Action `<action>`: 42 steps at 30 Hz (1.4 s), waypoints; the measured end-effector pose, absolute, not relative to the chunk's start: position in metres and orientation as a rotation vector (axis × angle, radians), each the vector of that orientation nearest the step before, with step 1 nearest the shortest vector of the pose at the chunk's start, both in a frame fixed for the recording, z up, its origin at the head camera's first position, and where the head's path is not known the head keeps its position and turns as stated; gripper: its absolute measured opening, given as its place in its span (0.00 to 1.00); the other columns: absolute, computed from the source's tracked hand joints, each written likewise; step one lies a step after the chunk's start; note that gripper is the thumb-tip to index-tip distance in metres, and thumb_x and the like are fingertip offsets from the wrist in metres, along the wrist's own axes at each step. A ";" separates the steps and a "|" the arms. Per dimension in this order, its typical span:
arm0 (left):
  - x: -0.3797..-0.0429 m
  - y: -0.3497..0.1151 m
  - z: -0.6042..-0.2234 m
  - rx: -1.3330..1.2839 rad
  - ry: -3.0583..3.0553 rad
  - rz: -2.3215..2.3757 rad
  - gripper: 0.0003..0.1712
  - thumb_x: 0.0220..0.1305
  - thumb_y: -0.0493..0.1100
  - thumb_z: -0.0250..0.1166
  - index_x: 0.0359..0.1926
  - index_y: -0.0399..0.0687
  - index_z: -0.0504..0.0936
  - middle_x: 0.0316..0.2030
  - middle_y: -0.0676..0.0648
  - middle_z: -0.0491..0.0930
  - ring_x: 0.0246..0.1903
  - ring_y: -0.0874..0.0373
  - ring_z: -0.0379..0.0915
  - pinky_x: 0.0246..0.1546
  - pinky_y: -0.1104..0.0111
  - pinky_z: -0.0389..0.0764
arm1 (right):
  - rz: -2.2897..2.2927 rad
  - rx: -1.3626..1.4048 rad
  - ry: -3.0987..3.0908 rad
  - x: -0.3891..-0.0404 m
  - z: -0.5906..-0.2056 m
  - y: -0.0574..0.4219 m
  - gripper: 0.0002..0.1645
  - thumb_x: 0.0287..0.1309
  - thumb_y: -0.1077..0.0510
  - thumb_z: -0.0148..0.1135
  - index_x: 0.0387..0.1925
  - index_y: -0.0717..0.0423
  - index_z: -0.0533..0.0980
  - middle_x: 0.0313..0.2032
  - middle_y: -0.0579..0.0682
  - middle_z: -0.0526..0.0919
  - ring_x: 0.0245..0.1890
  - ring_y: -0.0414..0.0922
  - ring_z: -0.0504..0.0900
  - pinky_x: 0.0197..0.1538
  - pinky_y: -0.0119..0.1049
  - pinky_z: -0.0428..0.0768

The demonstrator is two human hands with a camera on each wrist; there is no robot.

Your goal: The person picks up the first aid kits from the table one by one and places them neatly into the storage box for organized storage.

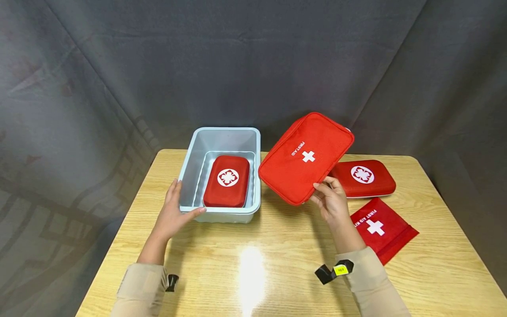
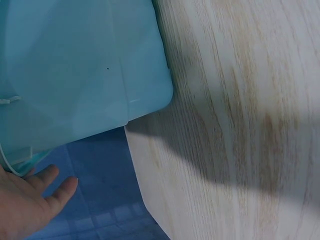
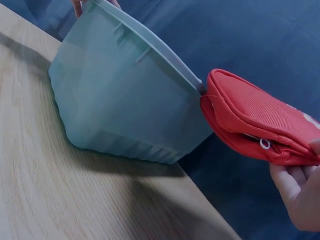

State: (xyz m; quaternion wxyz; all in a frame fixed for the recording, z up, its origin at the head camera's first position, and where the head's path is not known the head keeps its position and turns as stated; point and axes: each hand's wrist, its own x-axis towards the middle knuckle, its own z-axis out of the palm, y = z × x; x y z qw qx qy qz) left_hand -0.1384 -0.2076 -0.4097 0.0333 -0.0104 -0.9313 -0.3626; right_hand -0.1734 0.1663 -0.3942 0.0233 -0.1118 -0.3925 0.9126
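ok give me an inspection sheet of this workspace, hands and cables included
Surface: wood-grain table, glare patch toward the front.
Job's things: pale blue bin with a red case lying inside; first aid pouch held up beside it; second red case and flat red pouch on the table, right.
Clutter: nothing seen.
Hands: left hand touches the bin's near-left corner; right hand pinches the first aid pouch by its edge.
Cables: nothing seen.
Surroundings: dark cloth behind the table and at its sides.
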 end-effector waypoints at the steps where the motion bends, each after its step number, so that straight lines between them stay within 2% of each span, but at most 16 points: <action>1: -0.139 -0.208 -0.410 -0.033 -2.864 -1.115 0.60 0.40 0.59 0.67 0.65 0.39 0.42 0.65 0.44 0.35 0.60 0.41 0.42 0.52 0.45 0.54 | 2.828 -0.340 -1.209 -0.174 -0.394 0.166 0.17 0.51 0.78 0.43 0.25 0.56 0.71 0.23 0.50 0.76 0.19 0.44 0.78 0.24 0.37 0.77; 16: -0.139 -0.208 -0.412 -0.041 -2.858 -1.108 0.60 0.40 0.59 0.67 0.65 0.38 0.42 0.65 0.44 0.36 0.60 0.42 0.43 0.52 0.46 0.54 | 2.894 -0.208 -1.143 -0.173 -0.389 0.160 0.19 0.51 0.79 0.39 0.26 0.57 0.72 0.24 0.51 0.78 0.21 0.45 0.79 0.25 0.39 0.77; 32: -0.139 -0.208 -0.411 -0.047 -2.856 -1.107 0.60 0.41 0.59 0.67 0.65 0.38 0.42 0.65 0.44 0.35 0.60 0.41 0.43 0.52 0.46 0.53 | 2.903 -0.264 -1.244 -0.172 -0.383 0.145 0.20 0.51 0.78 0.41 0.24 0.53 0.72 0.21 0.49 0.78 0.18 0.43 0.77 0.20 0.33 0.76; 42: -0.138 -0.208 -0.411 -0.049 -2.849 -1.122 0.59 0.41 0.58 0.67 0.65 0.39 0.42 0.65 0.44 0.36 0.60 0.42 0.43 0.52 0.46 0.53 | 2.931 -0.285 -1.282 -0.174 -0.381 0.133 0.19 0.51 0.78 0.42 0.25 0.52 0.71 0.21 0.49 0.78 0.19 0.42 0.77 0.23 0.34 0.76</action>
